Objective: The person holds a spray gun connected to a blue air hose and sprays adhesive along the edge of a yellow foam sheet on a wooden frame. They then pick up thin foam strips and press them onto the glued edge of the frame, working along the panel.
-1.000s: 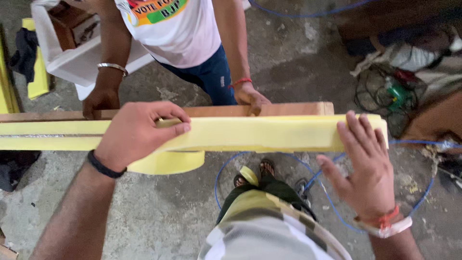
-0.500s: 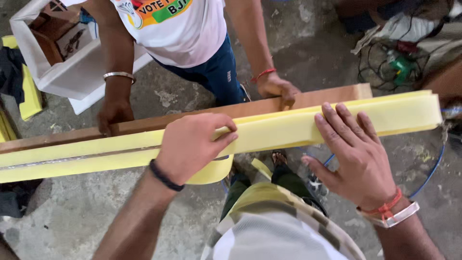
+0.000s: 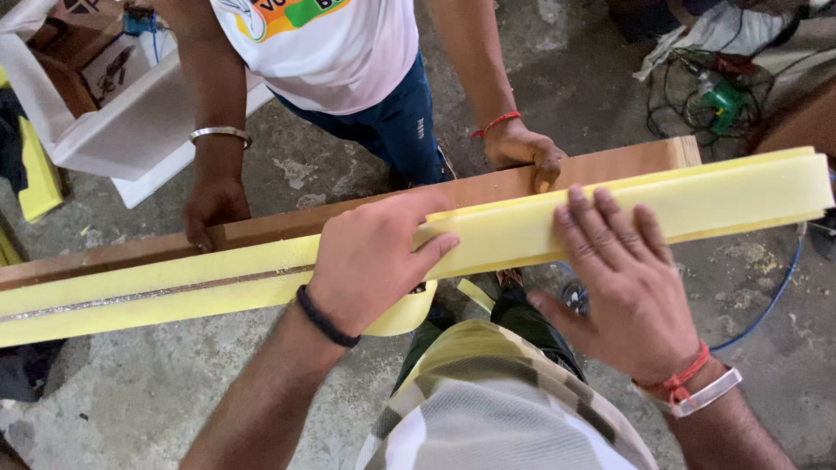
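Observation:
A long yellow foam strip (image 3: 714, 202) lies along a wooden plank (image 3: 610, 170) that runs across the view. My left hand (image 3: 370, 261) presses flat on the foam near its middle, fingers together. My right hand (image 3: 623, 283) lies on the foam further right, fingers spread. Under my left hand hangs a roll of yellowish tape (image 3: 405, 315), partly hidden. Across the plank stands another person in a white shirt and jeans; that person's two hands (image 3: 522, 152) (image 3: 209, 209) rest on the plank's far edge.
A white box (image 3: 131, 130) with a cardboard carton inside stands on the concrete floor at upper left. Yellow foam offcuts (image 3: 39, 170) lie at the left edge. A green power tool (image 3: 723, 96) with tangled cables sits at upper right. A blue cable (image 3: 775, 296) curves at right.
The view has shifted, so plank and foam now tilt up to the right. My right hand has moved from below the foam onto it. My left hand stays pressed on the foam.

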